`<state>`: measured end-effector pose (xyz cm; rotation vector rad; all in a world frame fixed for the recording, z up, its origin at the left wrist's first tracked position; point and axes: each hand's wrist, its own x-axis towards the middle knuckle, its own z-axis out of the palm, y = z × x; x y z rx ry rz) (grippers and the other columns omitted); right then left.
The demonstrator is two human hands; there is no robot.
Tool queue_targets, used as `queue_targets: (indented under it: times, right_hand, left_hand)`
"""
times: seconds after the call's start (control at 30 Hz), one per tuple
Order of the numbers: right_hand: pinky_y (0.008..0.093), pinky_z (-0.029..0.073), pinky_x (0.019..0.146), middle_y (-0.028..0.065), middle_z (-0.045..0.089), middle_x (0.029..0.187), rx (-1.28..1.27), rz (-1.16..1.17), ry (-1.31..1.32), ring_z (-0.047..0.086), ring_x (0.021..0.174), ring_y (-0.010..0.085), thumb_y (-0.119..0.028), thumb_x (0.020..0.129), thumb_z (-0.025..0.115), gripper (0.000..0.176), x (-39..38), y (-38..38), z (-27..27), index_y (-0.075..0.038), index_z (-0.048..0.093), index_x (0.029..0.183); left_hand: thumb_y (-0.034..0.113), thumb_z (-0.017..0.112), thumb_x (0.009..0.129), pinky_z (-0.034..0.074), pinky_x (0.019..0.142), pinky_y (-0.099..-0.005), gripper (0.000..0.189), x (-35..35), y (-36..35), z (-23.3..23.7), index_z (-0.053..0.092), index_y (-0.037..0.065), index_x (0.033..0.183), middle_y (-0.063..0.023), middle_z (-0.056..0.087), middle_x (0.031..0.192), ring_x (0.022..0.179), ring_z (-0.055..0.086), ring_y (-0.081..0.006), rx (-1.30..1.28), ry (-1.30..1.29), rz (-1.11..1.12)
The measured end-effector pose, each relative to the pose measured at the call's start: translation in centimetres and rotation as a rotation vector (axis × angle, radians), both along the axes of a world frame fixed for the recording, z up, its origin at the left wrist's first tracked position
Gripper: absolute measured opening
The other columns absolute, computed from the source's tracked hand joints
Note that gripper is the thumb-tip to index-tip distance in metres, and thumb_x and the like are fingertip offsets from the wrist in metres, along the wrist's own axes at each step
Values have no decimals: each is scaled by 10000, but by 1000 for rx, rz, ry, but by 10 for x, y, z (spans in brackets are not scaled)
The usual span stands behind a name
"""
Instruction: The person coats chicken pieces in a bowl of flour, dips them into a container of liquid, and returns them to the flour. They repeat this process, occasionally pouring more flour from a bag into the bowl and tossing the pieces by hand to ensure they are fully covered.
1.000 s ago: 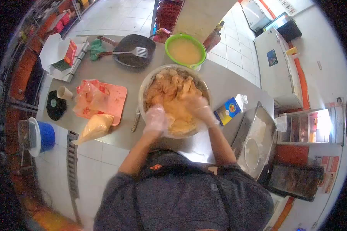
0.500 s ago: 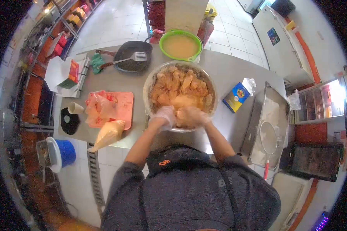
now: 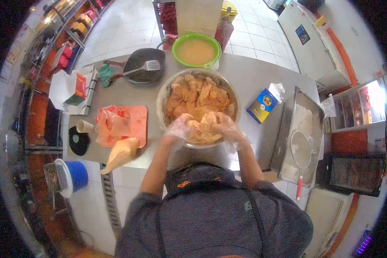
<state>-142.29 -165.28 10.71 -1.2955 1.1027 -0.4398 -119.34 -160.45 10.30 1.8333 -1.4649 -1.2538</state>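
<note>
A wide metal bowl stands at the table's near edge, full of wet, orange-brown coated pieces that look like raw chicken. Both my hands wear clear plastic gloves. My left hand is over the bowl's near left side, its fingers curled on a paler chicken piece. From the right, my right hand grips the same piece, so it lies between the two hands. The fingertips are partly hidden in the meat.
Behind the bowl sits a green basin of cloudy liquid. A dark pan with a spatula, a pink tray and a filled bag are left. Rightward stand a blue-yellow box and a flour tray with a sieve.
My hands have moved slightly apart, the right one shifting right. The pale chicken piece now shows more clearly between them. The view has shifted a little.
</note>
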Motion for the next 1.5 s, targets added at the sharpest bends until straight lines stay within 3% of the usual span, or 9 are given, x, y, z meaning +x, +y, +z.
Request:
queue_targets:
  times: [0.1, 0.2, 0.5, 0.83, 0.93, 1.13, 1.2, 1.43, 1.5]
  right_hand:
    - [350, 495, 943, 115, 660, 1179, -129, -23, 24, 627, 1069, 202, -223, 808, 759, 536, 8, 9, -2, 12, 587, 1259]
    - [327, 498, 934, 80, 645, 1173, 6, -6, -435, 619, 1045, 166, -153, 828, 725, 502, 12, 16, 7, 14, 567, 1273]
    - [306, 522, 834, 52, 671, 1046, -51, -137, -343, 624, 963, 130, -99, 828, 700, 438, 9, 4, -40, -14, 594, 1244]
    - [323, 477, 984, 126, 671, 1178, -443, -40, 65, 631, 1108, 225, -86, 791, 695, 511, 19, 3, 15, -34, 585, 1288]
    - [307, 464, 1012, 97, 653, 1235, -306, 6, 70, 609, 1143, 185, -39, 799, 672, 571, 18, -9, 14, -25, 547, 1356]
    - [391, 428, 1054, 160, 626, 1276, -589, -76, 145, 580, 1209, 282, -127, 782, 727, 623, 26, -15, 42, -60, 534, 1370]
    - [409, 420, 1057, 174, 611, 1301, -553, -67, 167, 568, 1227, 311, -158, 772, 744, 652, 24, -23, 47, -71, 525, 1380]
    - [435, 475, 970, 160, 666, 1208, -609, 336, 352, 617, 1126, 336, -209, 790, 729, 485, 25, -35, 69, -100, 648, 1255]
    - [439, 491, 943, 149, 692, 1152, -532, 317, 362, 641, 1079, 330, -200, 798, 722, 421, 22, -38, 59, -96, 682, 1204]
  left_hand:
    - [246, 734, 815, 487, 961, -375, 523, -4, 1, 10, 570, 33, 1263, -167, 683, 1111, 1059, 645, -290, 205, 340, 20]
    - [240, 744, 809, 496, 944, -372, 498, -8, 2, 3, 587, 47, 1241, -147, 686, 1109, 1061, 649, -282, -97, -28, -351]
    - [280, 764, 774, 542, 814, -407, 327, -10, 2, -1, 683, 81, 1020, -151, 706, 896, 880, 686, -337, -69, -434, -127]
    - [267, 639, 890, 538, 833, -409, 268, -2, -2, -41, 689, 55, 1047, -154, 716, 960, 883, 683, -328, -716, -80, -30]
    - [258, 644, 880, 536, 857, -393, 295, 0, -14, -58, 693, 35, 1066, -167, 715, 1015, 932, 688, -314, -569, -491, -85]
    - [162, 686, 787, 514, 902, -416, 303, -12, -26, 4, 678, 88, 1081, -119, 683, 1025, 982, 648, -299, -665, -150, -195]
    - [163, 696, 812, 543, 822, -404, 310, -21, -32, 20, 660, 73, 1107, -141, 707, 1016, 920, 683, -287, -312, 70, -45]
    - [102, 727, 834, 552, 793, -325, 474, -40, -39, -5, 559, 49, 1274, -138, 707, 1025, 937, 686, -212, -328, -9, 125]
    - [7, 709, 857, 532, 950, -324, 595, -38, -37, -19, 440, 20, 1388, -134, 606, 1270, 1168, 601, -218, -272, 699, 111]
